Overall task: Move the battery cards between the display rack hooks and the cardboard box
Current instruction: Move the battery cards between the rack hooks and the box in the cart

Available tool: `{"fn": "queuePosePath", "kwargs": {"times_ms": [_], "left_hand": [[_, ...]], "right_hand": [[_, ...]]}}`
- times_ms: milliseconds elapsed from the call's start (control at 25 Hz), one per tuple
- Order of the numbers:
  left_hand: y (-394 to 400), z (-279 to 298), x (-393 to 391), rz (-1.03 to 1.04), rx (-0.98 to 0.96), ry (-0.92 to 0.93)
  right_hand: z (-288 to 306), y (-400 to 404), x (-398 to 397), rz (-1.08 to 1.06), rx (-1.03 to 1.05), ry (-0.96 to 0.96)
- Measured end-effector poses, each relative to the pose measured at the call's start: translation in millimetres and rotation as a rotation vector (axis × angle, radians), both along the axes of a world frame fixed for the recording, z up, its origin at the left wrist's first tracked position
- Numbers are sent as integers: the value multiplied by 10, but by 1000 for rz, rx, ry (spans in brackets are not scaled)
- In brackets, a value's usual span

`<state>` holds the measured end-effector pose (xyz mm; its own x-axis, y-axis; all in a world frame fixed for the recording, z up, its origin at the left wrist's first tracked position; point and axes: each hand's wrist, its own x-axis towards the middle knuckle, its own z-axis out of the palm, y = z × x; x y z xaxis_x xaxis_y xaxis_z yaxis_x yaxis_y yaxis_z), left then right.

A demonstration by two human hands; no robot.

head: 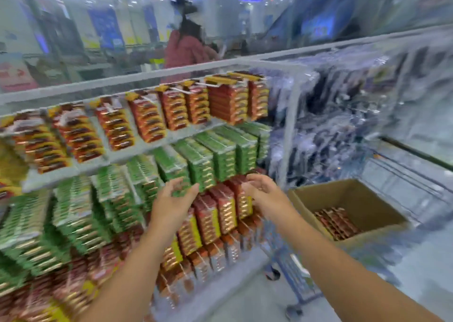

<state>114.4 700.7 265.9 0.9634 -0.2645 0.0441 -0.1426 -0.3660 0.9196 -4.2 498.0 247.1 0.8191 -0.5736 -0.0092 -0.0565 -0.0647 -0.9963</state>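
We see the whole frame smeared by motion, so fine detail is lost. Far left of our left hand, the display rack (137,86) carries glossy flat battery cards on hooks: red and orange packs (147,118) in the top row, green packs (203,159) in the row beneath, and red and yellow packs (208,213) lower down, all thin rectangles packed tight in overlapping stacks.

Our left hand (175,200) reaches up in front of the green packs, fingers spread and loosely bent, thumb apart; it appears to hold nothing, though whether the fingertips touch a pack we cannot tell. Just to its right, our right hand (263,191) hovers at the red and yellow packs, fingers relaxed and slightly curled, gripping nothing we can make out.

Right of and below the right hand sits an open cardboard box (355,199), plain brown and matte, flaps up, resting on a blue cart (294,280). A layer of red battery cards (337,222) lies flat on its bottom.
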Motion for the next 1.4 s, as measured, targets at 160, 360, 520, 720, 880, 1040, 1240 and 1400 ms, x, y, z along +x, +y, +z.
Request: {"fn": "queuePosePath", "kwargs": {"times_ms": [160, 360, 520, 720, 880, 1040, 1240, 1400], "left_hand": [[-1205, -141, -481, -136, -6, 34], [-2450, -481, -799, -312, 24, 75], [-3324, -849, -727, -415, 72, 145], [-4261, -1216, -574, -500, 105, 204], [-4762, -1408, -484, -508, 175, 210], [-5134, -1759, -417, -418, 234, 257], [-5658, -2335, -671, -241, 286, 340], [-6228, -2889, -984, -82, 330, 434]], "right_hand": [[-77, -1013, -870, -150, -12, 47], [-285, -2037, -1480, -359, 64, 108], [-515, -2764, -1579, -461, 58, 201], [-829, -3580, -1512, -532, 74, 317], [-1107, -4127, -1398, -551, 91, 402], [-1459, -4699, -1204, -508, 110, 495], [-2109, -5476, -1050, -362, 133, 631], [-2688, -6018, -1012, -224, 135, 778]]}}
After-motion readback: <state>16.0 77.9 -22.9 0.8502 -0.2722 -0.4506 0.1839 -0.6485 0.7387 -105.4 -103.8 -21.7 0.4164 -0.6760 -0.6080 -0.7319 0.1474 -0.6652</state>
